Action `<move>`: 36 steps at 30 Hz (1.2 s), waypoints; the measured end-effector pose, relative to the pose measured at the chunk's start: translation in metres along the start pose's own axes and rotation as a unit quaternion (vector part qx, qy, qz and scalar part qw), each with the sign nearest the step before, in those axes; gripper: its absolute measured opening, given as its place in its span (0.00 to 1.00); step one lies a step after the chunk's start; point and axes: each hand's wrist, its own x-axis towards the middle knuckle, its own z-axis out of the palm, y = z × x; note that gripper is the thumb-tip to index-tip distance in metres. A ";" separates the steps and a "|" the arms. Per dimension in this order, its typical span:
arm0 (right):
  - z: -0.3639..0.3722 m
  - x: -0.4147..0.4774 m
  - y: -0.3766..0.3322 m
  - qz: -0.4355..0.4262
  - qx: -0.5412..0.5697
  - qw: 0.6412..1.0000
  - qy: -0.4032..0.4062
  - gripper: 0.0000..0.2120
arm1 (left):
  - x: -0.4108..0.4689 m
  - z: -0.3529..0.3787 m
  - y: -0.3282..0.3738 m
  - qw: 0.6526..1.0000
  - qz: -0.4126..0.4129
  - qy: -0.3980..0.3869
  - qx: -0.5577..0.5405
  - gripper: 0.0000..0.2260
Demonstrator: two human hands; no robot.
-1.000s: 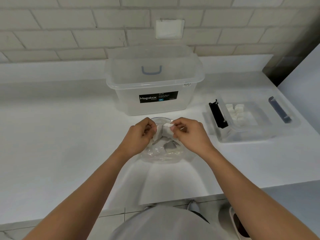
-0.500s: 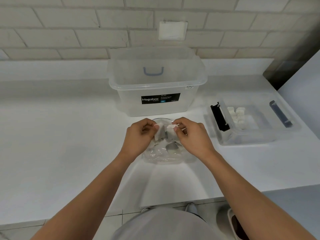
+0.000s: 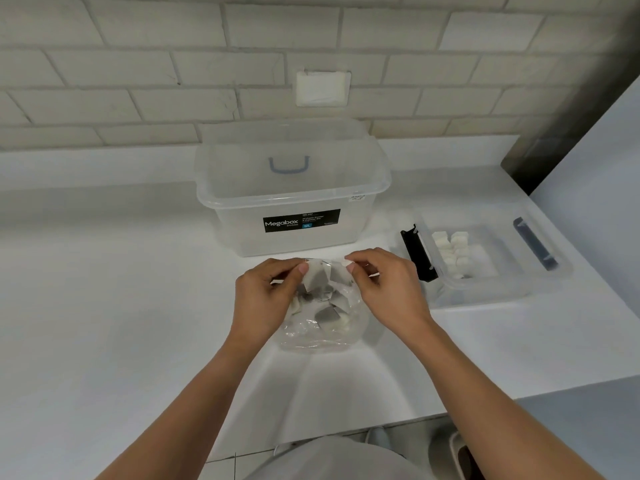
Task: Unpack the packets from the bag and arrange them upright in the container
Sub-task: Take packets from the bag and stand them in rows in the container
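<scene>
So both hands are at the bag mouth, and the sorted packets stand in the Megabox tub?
No: head view shows the sorted packets standing in the small container right of the Megabox tub. The left hand and right hand are at the bag mouth.

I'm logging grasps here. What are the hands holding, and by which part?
The clear bag, by its open top edge: the left hand pinches the left side, the right hand the right side.

on the counter (image 3: 104,306) the bag (image 3: 322,336) lies in the middle with packets (image 3: 327,315) in it. the big box (image 3: 294,199) stands just behind the bag. the container (image 3: 481,294) sits right of both, with more packets (image 3: 453,249) in its left half.
</scene>
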 end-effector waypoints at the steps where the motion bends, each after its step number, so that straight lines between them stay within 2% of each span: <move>1: -0.006 0.001 -0.001 0.010 0.014 1.000 0.004 0.07 | 0.001 0.002 0.003 1.000 -0.013 0.008 -0.021 0.05; 7: -0.057 0.011 -0.003 0.057 0.107 0.992 0.041 0.08 | 0.014 0.019 0.031 0.996 -0.021 0.003 -0.091 0.05; 12: -0.132 0.021 0.008 0.103 0.136 0.979 0.115 0.07 | 0.025 0.049 0.071 0.993 0.030 -0.023 -0.112 0.05; 15: -0.179 0.029 0.027 0.105 0.111 0.978 0.142 0.07 | 0.037 0.077 0.094 0.990 0.070 -0.064 -0.100 0.03; 18: -0.216 0.039 0.055 0.113 0.037 0.984 0.134 0.05 | 0.050 0.108 0.114 0.986 0.084 -0.074 -0.119 0.04; 23: -0.233 0.058 0.101 0.131 -0.056 0.988 0.058 0.06 | 0.065 0.165 0.131 0.982 0.105 -0.151 -0.044 0.02; 29: -0.218 0.073 0.149 0.129 -0.063 0.988 -0.057 0.05 | 0.070 0.214 0.115 0.981 0.083 -0.169 0.044 0.03; 32: -0.207 0.077 0.162 0.134 -0.079 0.974 -0.164 0.06 | 0.070 0.225 0.103 0.978 0.073 -0.167 0.100 0.02; 36: -0.186 0.083 0.183 0.161 -0.124 0.934 -0.293 0.06 | 0.068 0.233 0.097 0.977 0.066 -0.153 0.134 0.03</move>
